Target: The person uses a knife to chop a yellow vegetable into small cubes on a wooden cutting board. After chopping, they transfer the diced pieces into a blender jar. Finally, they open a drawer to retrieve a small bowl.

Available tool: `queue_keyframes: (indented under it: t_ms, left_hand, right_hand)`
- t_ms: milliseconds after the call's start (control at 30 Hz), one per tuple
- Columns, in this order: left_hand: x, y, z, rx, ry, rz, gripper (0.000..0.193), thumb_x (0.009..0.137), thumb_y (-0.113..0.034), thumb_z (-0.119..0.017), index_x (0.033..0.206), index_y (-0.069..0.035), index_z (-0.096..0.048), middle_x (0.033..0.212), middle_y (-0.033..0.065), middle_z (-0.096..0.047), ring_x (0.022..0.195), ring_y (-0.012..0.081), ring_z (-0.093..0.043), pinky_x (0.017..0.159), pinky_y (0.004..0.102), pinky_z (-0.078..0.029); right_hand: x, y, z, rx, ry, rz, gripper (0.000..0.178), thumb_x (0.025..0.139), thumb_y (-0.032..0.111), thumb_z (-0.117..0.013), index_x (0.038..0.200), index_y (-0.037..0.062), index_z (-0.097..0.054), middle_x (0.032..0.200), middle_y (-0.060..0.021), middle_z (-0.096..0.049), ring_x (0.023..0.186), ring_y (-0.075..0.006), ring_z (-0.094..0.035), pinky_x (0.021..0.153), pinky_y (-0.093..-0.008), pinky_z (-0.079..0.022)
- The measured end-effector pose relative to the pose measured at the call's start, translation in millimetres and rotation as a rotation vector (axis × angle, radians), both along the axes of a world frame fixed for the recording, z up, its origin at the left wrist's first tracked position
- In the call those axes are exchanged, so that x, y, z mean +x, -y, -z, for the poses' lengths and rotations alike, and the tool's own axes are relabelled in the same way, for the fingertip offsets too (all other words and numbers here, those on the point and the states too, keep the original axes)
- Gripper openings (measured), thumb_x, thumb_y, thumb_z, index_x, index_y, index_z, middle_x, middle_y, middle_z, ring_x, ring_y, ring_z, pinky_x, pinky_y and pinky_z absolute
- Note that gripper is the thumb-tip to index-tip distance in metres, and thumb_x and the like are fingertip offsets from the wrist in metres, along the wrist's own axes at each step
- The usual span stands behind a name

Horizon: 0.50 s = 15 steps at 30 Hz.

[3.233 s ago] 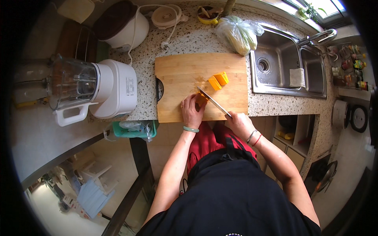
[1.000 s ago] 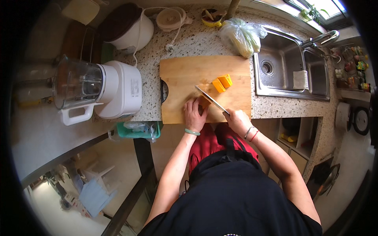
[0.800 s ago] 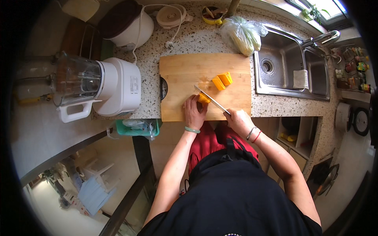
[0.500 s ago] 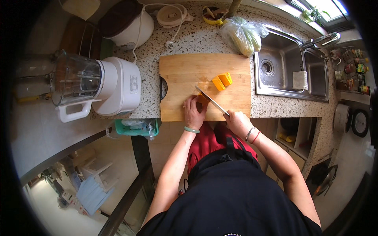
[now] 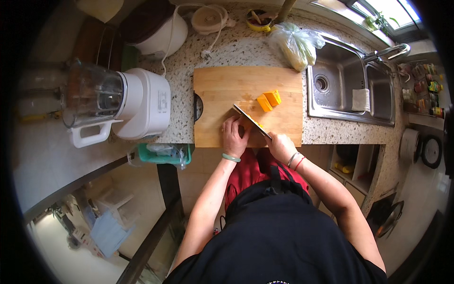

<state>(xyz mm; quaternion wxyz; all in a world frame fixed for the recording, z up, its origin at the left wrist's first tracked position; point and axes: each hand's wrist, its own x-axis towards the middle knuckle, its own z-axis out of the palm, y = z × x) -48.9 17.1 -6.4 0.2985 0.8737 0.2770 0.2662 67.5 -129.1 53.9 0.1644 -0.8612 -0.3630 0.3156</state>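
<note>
Knife (image 5: 245, 113) gripped by handle in R hand (image 5: 282, 147), blade slanted across orange piece (image 5: 259, 125) on cutting bd (image 5: 213, 83). Piece held approx. by thumb & fingers of L hand (image 5: 234, 138), partly shadowed. 2 orange chunks (image 5: 265, 102) laid beyond blade. Cutting bd set on worktop (image 5: 178, 85).

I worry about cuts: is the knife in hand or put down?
In hand: the right hand grips the knife by one end.

On cutting board (image 5: 220, 85): right hand (image 5: 282, 147) grips knife (image 5: 251, 120), left hand (image 5: 234, 139) steadies orange piece (image 5: 243, 124); blender (image 5: 150, 104) left of board, sink (image 5: 338, 71) right.
</note>
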Motion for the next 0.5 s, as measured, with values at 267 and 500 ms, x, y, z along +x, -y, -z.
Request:
queue_keyframes:
  t_ms: [267, 500]
  left_hand:
    - [-2, 2, -2, -0.005, -0.010, -0.025, 0.051, 0.079, -0.016, -0.077, 0.124, -0.005, -0.054, 0.123, 0.0168, -0.054, 0.111, 0.0371, -0.053, 0.096, 0.0469, -0.042]
    - [-1, 4, 7, -0.013, 0.062, -0.044, 0.046, 0.080, -0.015, -0.077, 0.118, -0.004, -0.055, 0.118, 0.0173, -0.056, 0.108, 0.0365, -0.055, 0.093, 0.0459, -0.045]
  right_hand:
    - [4, 6, -22, 0.081, 0.022, -0.010, 0.029, 0.096, 0.029, -0.055, 0.088, 0.0035, -0.064, 0.071, -0.0262, -0.064, 0.069, -0.0451, -0.064, 0.063, -0.0535, -0.052]
    - [9, 9, -37, 0.053, -0.105, 0.020, 0.031, 0.096, 0.028, -0.056, 0.085, 0.0011, -0.064, 0.070, -0.0274, -0.063, 0.068, -0.0466, -0.063, 0.063, -0.0533, -0.051]
